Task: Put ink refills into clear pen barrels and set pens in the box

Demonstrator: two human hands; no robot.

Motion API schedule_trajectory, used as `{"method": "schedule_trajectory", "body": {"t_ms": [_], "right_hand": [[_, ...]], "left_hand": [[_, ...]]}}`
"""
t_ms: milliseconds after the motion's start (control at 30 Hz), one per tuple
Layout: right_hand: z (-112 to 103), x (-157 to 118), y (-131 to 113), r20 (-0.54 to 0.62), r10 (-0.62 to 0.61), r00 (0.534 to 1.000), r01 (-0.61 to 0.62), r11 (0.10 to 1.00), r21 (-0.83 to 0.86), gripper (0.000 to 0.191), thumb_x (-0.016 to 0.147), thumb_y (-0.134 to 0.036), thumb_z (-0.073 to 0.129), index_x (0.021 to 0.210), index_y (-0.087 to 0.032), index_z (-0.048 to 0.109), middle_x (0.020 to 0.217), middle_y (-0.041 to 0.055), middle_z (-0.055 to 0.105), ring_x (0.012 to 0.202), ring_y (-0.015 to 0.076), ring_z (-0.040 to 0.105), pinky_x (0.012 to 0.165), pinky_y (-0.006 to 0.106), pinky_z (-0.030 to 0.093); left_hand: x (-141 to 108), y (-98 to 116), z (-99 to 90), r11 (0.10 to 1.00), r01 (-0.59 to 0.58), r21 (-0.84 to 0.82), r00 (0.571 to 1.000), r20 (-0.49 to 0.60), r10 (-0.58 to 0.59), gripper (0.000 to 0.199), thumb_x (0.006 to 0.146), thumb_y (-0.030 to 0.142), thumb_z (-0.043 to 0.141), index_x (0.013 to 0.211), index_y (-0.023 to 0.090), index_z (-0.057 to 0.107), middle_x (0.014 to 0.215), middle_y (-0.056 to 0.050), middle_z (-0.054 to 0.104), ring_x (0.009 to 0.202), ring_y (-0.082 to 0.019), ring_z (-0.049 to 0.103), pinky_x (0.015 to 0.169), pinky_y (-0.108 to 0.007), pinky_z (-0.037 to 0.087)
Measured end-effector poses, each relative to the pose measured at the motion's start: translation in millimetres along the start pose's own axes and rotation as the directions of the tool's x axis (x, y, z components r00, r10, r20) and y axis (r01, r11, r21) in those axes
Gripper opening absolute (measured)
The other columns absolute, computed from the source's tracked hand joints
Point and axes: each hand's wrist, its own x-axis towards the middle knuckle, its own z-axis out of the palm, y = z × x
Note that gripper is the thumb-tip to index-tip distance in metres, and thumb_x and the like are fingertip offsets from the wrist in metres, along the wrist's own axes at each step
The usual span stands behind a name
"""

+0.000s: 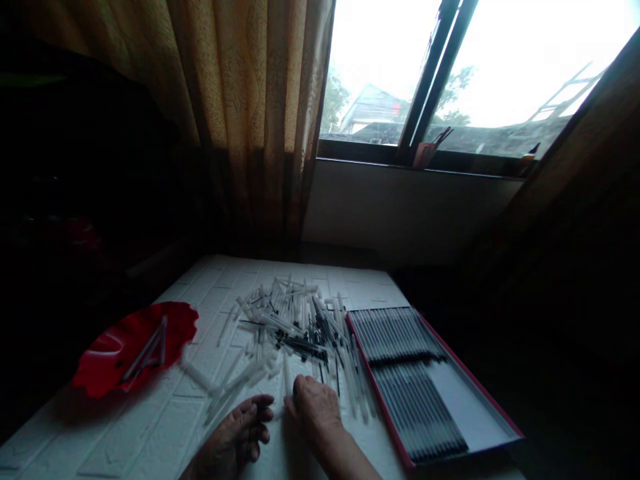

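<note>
My left hand [240, 433] is at the lower middle of the table, palm turned inward, its fingers loosely curled and apart with nothing seen between them. Just right of it, my right hand [317, 407] is closed, thumb and fingertips pinched together. A clear pen barrel [287, 377] rises from those fingertips; its lower end is hidden. Beyond both hands spreads a loose pile of clear pen barrels [280, 323], mixed with dark ink refills [325, 323] and small black pen parts [303, 347]. More barrels [233, 390] lie close to my left fingers.
At the right, a shallow red-edged box [480, 407] holds two rows of pens [415, 407], with bare white bottom showing at its lower right. A red wavy-rimmed dish [180, 320] at the left contains a few pens [147, 353]. White brick-patterned covering [135, 433] tops the table.
</note>
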Motion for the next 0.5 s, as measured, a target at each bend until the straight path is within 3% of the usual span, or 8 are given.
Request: {"method": "schedule_trajectory", "body": {"t_ms": [333, 400, 500], "right_hand": [[-4, -10, -6, 0.054, 0.029, 0.998, -0.027, 0.999, -0.038, 0.028, 0.08, -0.006, 0.047, 0.1, -0.014, 0.064, 0.097, 0.0135, 0.07, 0.086, 0.0271, 0.068, 0.069, 0.034, 0.05], [-5, -13, -2, 0.047, 0.043, 0.998, -0.041, 0.999, -0.034, 0.028, 0.081, -0.005, 0.046, 0.1, -0.014, 0.064, 0.096, 0.013, 0.071, 0.088, 0.0269, 0.068, 0.07, 0.033, 0.049], [-3, -20, 12, 0.019, 0.041, 0.999, -0.041, 0.999, 0.011, 0.023, 0.084, -0.01, 0.046, 0.097, -0.016, 0.064, 0.087, 0.01, 0.073, 0.084, 0.0244, 0.069, 0.067, 0.028, 0.048]], "left_hand": [[3, -6, -2.4, 0.998, -0.017, 0.06, 0.996, 0.085, 0.011, 0.044, 0.058, 0.045, 0.082, 0.09, 0.018, 0.072, 0.075, -0.003, 0.069, 0.059, -0.012, 0.063, 0.044, -0.017, 0.045], [4, -13, -4.3, 0.991, -0.074, 0.108, 0.993, 0.103, 0.063, 0.045, 0.058, 0.049, 0.08, 0.09, 0.019, 0.071, 0.075, -0.003, 0.07, 0.059, -0.013, 0.063, 0.043, -0.017, 0.045], [4, -26, -8.5, 0.913, -0.275, 0.303, 0.961, 0.13, 0.246, 0.04, 0.067, 0.054, 0.072, 0.092, 0.022, 0.071, 0.074, -0.003, 0.071, 0.061, -0.015, 0.065, 0.046, -0.019, 0.049]]}}
